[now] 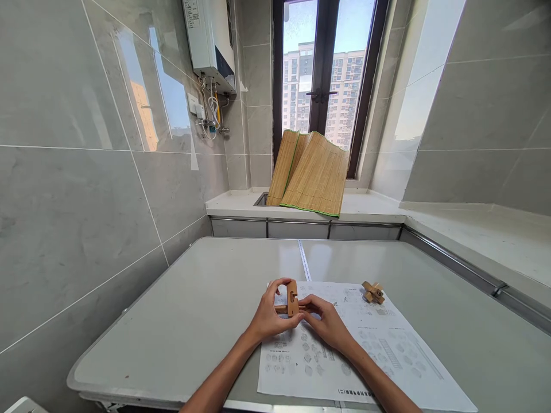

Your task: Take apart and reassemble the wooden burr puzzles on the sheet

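Observation:
My left hand (269, 317) and my right hand (323, 321) meet over a printed instruction sheet (379, 350) on a grey table (193, 321). Together they pinch a small wooden puzzle assembly (291, 299), an upright notched block with a bar crossing it. The left fingers curl over its top and left side. The right fingertips grip the bar from the right. A second small wooden puzzle cluster (372, 292) lies on the far right part of the sheet, apart from both hands.
A folded bamboo mat (310, 175) leans against the window on the white counter (365, 206) behind the table. A water heater (210, 40) hangs on the tiled wall at upper left. A ledge (482, 235) runs along the right.

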Demonstrator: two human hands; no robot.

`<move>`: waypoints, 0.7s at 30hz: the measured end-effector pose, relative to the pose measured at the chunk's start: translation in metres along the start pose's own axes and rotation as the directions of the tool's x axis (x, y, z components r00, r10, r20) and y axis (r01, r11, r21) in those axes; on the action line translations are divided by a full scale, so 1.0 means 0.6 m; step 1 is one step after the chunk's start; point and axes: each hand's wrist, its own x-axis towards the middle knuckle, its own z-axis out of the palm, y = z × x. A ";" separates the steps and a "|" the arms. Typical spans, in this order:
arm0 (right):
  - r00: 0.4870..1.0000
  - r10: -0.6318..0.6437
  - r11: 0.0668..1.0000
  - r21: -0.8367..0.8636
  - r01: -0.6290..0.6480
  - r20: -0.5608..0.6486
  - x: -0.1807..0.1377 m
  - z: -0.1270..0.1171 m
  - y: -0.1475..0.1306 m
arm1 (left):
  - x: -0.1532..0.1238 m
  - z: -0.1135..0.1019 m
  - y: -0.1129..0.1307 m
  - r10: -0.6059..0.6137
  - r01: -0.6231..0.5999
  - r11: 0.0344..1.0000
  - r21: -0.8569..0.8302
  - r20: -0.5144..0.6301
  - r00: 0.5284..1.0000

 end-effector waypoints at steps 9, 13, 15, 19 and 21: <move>0.999 -0.051 0.997 -0.056 0.050 -0.016 -0.001 0.003 -0.004 | 0.010 -0.006 0.010 0.059 -0.058 0.998 -0.017 0.067 0.996; 0.999 -0.051 0.998 -0.043 0.050 -0.016 -0.002 0.002 -0.004 | 0.010 -0.008 0.015 0.027 -0.026 1.000 -0.010 0.079 0.997; 0.999 -0.047 0.998 -0.039 0.046 -0.012 -0.002 0.001 -0.002 | 0.009 -0.008 0.015 0.018 -0.018 1.000 -0.004 0.072 0.997; 0.999 -0.043 0.998 -0.047 0.042 -0.015 -0.003 0.001 0.003 | 0.007 -0.005 0.007 0.029 -0.030 0.999 0.012 0.070 0.997; 0.999 -0.035 0.998 -0.049 0.034 -0.018 -0.003 0.001 0.006 | 0.006 -0.002 -0.001 0.042 -0.044 0.999 0.019 0.089 0.995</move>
